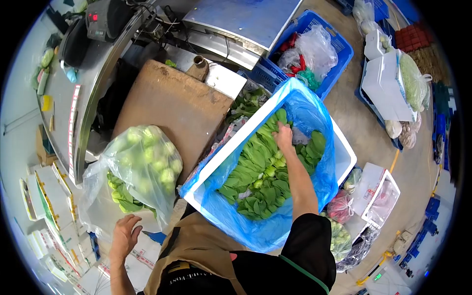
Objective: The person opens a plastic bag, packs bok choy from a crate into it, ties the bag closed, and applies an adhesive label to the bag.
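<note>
My right hand [283,137] reaches into a white foam box [343,142] lined with a blue plastic bag [314,110]. Its fingers are closed on bok choy [260,152] at the far end of the heap, and leaves partly hide the fingertips. Leafy heads fill much of the liner, some showing pale green stems. My left hand [127,234] is open, fingers loosely bent, with nothing in it. Just beyond it, a clear plastic bag [135,157] full of bok choy rests on the near edge of a brown-topped surface [172,96]; leaves show at its mouth.
Behind the foam box stands a blue crate [341,59] with plastic bags and red items. A metal counter [105,83] curves along the left. White foam boxes [388,83] and bagged produce [339,206] line the right. A blue-topped metal table [241,22] is at the back.
</note>
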{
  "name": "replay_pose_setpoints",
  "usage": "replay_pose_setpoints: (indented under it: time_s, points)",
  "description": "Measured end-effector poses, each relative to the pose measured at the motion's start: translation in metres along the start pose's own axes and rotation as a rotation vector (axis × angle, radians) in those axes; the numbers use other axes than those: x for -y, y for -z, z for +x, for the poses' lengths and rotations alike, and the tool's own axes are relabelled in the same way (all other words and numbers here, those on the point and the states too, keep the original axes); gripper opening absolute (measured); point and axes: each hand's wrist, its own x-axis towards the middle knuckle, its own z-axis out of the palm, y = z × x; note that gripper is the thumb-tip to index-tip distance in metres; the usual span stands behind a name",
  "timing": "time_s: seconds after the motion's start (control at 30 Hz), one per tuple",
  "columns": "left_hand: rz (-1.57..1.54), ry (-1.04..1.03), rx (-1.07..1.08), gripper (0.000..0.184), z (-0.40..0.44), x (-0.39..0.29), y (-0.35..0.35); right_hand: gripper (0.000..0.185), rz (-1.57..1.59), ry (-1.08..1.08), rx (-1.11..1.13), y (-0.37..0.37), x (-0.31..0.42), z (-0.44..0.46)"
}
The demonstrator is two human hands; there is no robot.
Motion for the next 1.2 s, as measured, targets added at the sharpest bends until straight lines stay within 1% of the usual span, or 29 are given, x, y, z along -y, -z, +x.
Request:
replay_pose_setpoints:
  time_s: [0.03,0.13,0.17,0.2,0.23,0.27,0.3,0.33,0.4,0.43,0.53,0.57,0.63,0.67,0.7,0.77,0.83,0.87,0.9,0.93,1.0,1.03,1.1,1.13,1.17,1.2]
  points:
    - [-0.005,-0.001,-0.010,0.026,-0.001,0.001,0.002,0.052,0.063,-0.018,-0.014,0.010,0.004,-0.003]
    - [-0.021,0.003,-0.038,0.027,-0.008,0.011,0.002,0.048,0.193,0.030,-0.033,0.044,0.001,-0.019]
    - [-0.036,0.002,-0.043,0.027,-0.012,0.016,0.002,0.047,0.247,-0.056,0.006,0.066,0.004,-0.031]
    - [-0.054,0.001,-0.046,0.027,-0.014,0.020,0.000,0.048,0.462,-0.252,0.026,0.073,-0.002,-0.042]
    - [-0.069,-0.004,-0.036,0.026,-0.016,0.019,0.004,0.049,0.856,-0.356,0.157,0.078,-0.013,-0.058]
    - [-0.078,-0.007,-0.063,0.027,-0.018,0.020,0.006,0.050,1.217,-0.522,0.260,0.084,-0.024,-0.073]
    - [-0.089,-0.011,-0.091,0.027,-0.020,0.022,0.006,0.049,1.535,-0.607,0.349,0.093,-0.023,-0.093]
    - [-0.101,-0.011,-0.116,0.027,-0.024,0.024,0.007,0.049,1.718,-0.606,0.407,0.098,-0.019,-0.114]
    - [-0.097,-0.027,-0.265,0.027,-0.027,0.023,0.018,0.047,1.936,-0.524,0.481,0.106,0.007,-0.150]
    - [-0.086,-0.031,-0.340,0.027,-0.029,0.024,0.022,0.046,2.016,-0.480,0.516,0.108,0.023,-0.167]
    - [0.122,-0.019,-0.650,0.027,-0.037,0.040,0.034,0.043,2.111,-0.383,0.624,0.111,0.080,-0.205]
    - [0.210,0.001,-0.739,0.027,-0.039,0.043,0.041,0.042,2.111,-0.352,0.661,0.112,0.100,-0.215]
    - [0.242,0.085,-0.922,0.034,-0.047,0.057,0.045,0.041,2.051,-0.288,0.743,0.120,0.141,-0.233]
    - [0.341,0.178,-0.971,0.048,-0.053,0.067,0.047,0.040,2.001,-0.254,0.794,0.124,0.165,-0.240]
    - [0.351,0.272,-0.974,0.060,-0.058,0.070,0.054,0.039,1.931,-0.212,0.850,0.128,0.188,-0.246]
    - [0.273,0.414,-1.028,0.061,-0.066,0.088,0.055,0.037,1.770,-0.115,0.974,0.136,0.236,-0.258]
    - [-0.366,0.582,-0.755,0.054,-0.073,0.112,0.053,0.035,1.595,0.003,1.081,0.135,0.283,-0.263]
    - [-0.496,0.479,-0.745,0.045,-0.071,0.135,0.044,0.034,1.502,0.068,1.127,0.132,0.308,-0.263]
    - [-0.668,0.473,-0.723,0.036,-0.066,0.145,0.039,0.034,1.399,0.138,1.164,0.127,0.331,-0.263]
    - [-0.941,0.447,-0.757,0.033,-0.068,0.152,0.036,0.033,1.295,0.213,1.189,0.120,0.357,-0.261]
    - [-1.483,0.341,-0.792,0.027,-0.070,0.143,0.053,0.031,1.087,0.381,1.211,0.102,0.406,-0.254]
    - [-1.664,0.312,-0.830,0.022,-0.072,0.141,0.060,0.030,0.976,0.475,1.193,0.090,0.431,-0.250]
    - [-1.626,0.262,-0.798,0.022,-0.078,0.138,0.069,0.029,0.762,0.665,1.098,0.063,0.480,-0.240]
    - [-1.604,0.238,-0.780,0.023,-0.080,0.139,0.072,0.034,0.646,0.751,1.009,0.051,0.503,-0.238]
    - [-1.583,0.242,-0.770,0.023,-0.080,0.140,0.074,0.041,0.555,0.957,0.830,0.017,0.513,-0.224]
    - [-1.548,0.284,-0.806,0.022,-0.079,0.143,0.074,0.044,0.473,1.154,0.665,0.020,0.536,-0.233]
